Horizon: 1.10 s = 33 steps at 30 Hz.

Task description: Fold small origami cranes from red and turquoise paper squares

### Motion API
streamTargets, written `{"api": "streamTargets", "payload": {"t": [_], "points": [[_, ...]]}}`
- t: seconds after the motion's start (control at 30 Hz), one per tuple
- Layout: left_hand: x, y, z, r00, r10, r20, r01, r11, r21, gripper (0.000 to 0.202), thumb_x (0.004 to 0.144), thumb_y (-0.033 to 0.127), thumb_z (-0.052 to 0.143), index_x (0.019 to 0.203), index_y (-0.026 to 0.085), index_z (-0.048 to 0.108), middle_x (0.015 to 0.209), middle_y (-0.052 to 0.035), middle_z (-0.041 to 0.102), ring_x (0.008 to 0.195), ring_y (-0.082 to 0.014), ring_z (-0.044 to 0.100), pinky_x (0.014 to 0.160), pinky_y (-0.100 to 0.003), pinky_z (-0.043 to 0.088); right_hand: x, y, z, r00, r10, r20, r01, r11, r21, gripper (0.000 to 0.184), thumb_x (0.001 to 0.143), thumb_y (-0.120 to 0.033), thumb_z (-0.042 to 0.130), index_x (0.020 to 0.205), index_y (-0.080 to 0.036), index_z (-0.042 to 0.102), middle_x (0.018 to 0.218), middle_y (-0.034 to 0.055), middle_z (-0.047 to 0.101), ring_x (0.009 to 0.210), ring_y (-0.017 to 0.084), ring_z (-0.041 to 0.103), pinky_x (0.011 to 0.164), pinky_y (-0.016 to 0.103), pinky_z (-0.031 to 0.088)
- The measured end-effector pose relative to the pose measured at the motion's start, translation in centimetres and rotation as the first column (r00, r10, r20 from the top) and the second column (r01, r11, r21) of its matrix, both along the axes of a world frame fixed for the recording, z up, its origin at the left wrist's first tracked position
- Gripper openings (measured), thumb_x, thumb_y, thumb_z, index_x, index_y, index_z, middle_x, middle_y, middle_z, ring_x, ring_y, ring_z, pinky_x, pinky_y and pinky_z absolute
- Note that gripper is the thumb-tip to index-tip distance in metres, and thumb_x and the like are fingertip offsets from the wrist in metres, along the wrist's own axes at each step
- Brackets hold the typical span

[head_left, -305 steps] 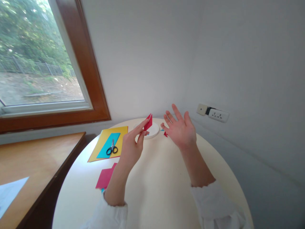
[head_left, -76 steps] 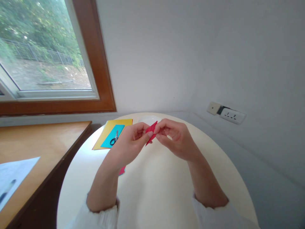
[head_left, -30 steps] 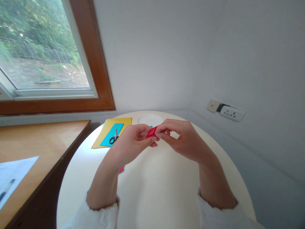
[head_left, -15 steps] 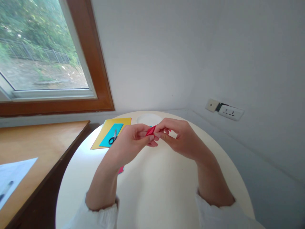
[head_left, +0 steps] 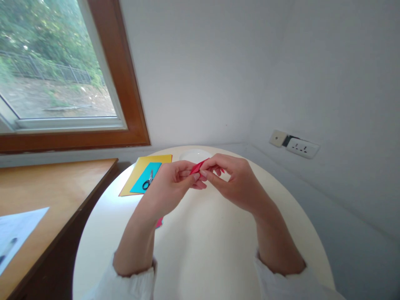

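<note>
Your left hand (head_left: 170, 183) and right hand (head_left: 234, 175) pinch the folded red paper (head_left: 196, 168) above the table (head_left: 206, 254); it shows narrower than a moment ago, suggesting the fold remains unfinished.

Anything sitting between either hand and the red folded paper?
Nothing visible: the left hand and right hand both touch the red folded paper directly. The white plate lies beyond it, not between.

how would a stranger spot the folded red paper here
Over the round cream-white table, find the bare left hand and right hand. Both pinch the small folded red paper, held up, unlike the pinkish-red paper lying beside the left forearm.
</note>
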State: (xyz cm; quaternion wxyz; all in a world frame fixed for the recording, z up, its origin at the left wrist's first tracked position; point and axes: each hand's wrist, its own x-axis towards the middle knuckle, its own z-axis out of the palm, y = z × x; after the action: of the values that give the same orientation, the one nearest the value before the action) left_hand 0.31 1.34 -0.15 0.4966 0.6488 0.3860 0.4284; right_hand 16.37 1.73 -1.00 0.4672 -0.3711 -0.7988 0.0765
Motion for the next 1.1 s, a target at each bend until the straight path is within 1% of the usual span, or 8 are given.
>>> {"api": "streamTargets", "payload": {"t": [0.17,0.3,0.47,0.6,0.7,0.87,1.0,1.1], "points": [[0.1,0.0,0.1,0.999,-0.009,0.043,0.009,1.000,-0.010,0.011,0.070,0.021,0.072,0.076,0.013,0.068,0.069,-0.0012,0.069,0.070,-0.0140,0.066,0.076,-0.027,0.055,-0.1,0.0,0.0,1.000,-0.015,-0.010,0.015,0.999,0.031,0.013,0.078,-0.010,0.056,0.069,-0.018,0.061,0.067,-0.0013,0.065,0.060,0.010,0.054,0.058,0.023,0.039],[0.2,0.1,-0.2,0.997,0.014,0.076,-0.015,1.000,0.015,0.014,0.074,0.025,0.068,0.076,0.011,0.067,0.071,-0.0025,0.069,0.069,-0.0145,0.067,0.075,-0.029,0.056,-0.4,0.1,0.0,0.999,-0.006,-0.045,0.008,0.999,0.049,0.013,0.078,-0.010,0.057,0.069,-0.018,0.061,0.066,-0.0019,0.065,0.058,0.009,0.053,0.056,0.022,0.038],[0.4,0.1,-0.5,0.990,0.078,0.117,-0.084,0.995,0.051,0.014,0.080,0.024,0.061,0.074,0.011,0.064,0.068,-0.0023,0.067,0.066,-0.0131,0.066,0.071,-0.026,0.055,-0.8,0.2,-0.2,0.995,-0.017,-0.093,0.024,0.997,0.076,0.012,0.077,-0.009,0.058,0.069,-0.017,0.062,0.065,-0.0024,0.064,0.059,0.009,0.053,0.057,0.022,0.039],[0.9,0.3,-0.7,0.986,0.103,0.133,-0.116,0.988,0.097,0.014,0.081,0.022,0.058,0.072,0.012,0.061,0.067,-0.0017,0.066,0.065,-0.0123,0.064,0.068,-0.025,0.054,-1.2,0.3,-0.5,0.978,-0.032,-0.204,0.039,0.999,0.026,0.010,0.076,-0.010,0.060,0.069,-0.018,0.060,0.065,-0.0021,0.064,0.060,0.010,0.054,0.059,0.024,0.042],[1.3,0.4,-0.8,0.978,0.143,0.149,-0.163,0.978,0.129,0.014,0.082,0.021,0.056,0.071,0.013,0.059,0.065,-0.0009,0.064,0.062,-0.0113,0.062,0.065,-0.023,0.052,-1.6,0.6,-0.8,0.931,-0.002,-0.366,-0.020,0.998,-0.057,0.010,0.074,-0.014,0.063,0.068,-0.018,0.056,0.063,-0.0028,0.062,0.060,0.010,0.057,0.058,0.024,0.044],[1.5,0.5,-0.8,0.965,0.203,0.169,-0.234,0.953,0.190,0.018,0.082,0.020,0.056,0.066,0.013,0.057,0.058,0.0014,0.058,0.056,-0.0092,0.056,0.059,-0.021,0.048,-2.2,1.3,-1.3,0.789,0.065,-0.611,-0.209,0.964,-0.167,0.019,0.071,-0.022,0.068,0.073,-0.020,0.049,0.064,-0.0051,0.057,0.059,0.010,0.058,0.055,0.024,0.047],[1.2,0.5,-0.7,0.963,0.197,0.185,-0.235,0.948,0.213,0.018,0.082,0.020,0.056,0.066,0.014,0.058,0.057,0.0012,0.058,0.055,-0.0092,0.055,0.058,-0.021,0.048,-2.3,1.4,-1.2,0.755,0.098,-0.649,-0.291,0.936,-0.197,0.014,0.071,-0.026,0.068,0.077,-0.018,0.058,0.068,-0.0017,0.062,0.062,0.012,0.060,0.057,0.026,0.050],[1.1,0.4,-0.8,0.966,0.189,0.179,-0.228,0.946,0.230,0.015,0.082,0.022,0.057,0.070,0.013,0.060,0.059,0.0005,0.059,0.056,-0.0099,0.057,0.058,-0.021,0.049,-2.3,1.1,-1.0,0.772,0.087,-0.630,-0.268,0.943,-0.199,0.010,0.073,-0.026,0.066,0.070,-0.017,0.062,0.066,-0.0004,0.064,0.064,0.012,0.061,0.059,0.026,0.049]]}}
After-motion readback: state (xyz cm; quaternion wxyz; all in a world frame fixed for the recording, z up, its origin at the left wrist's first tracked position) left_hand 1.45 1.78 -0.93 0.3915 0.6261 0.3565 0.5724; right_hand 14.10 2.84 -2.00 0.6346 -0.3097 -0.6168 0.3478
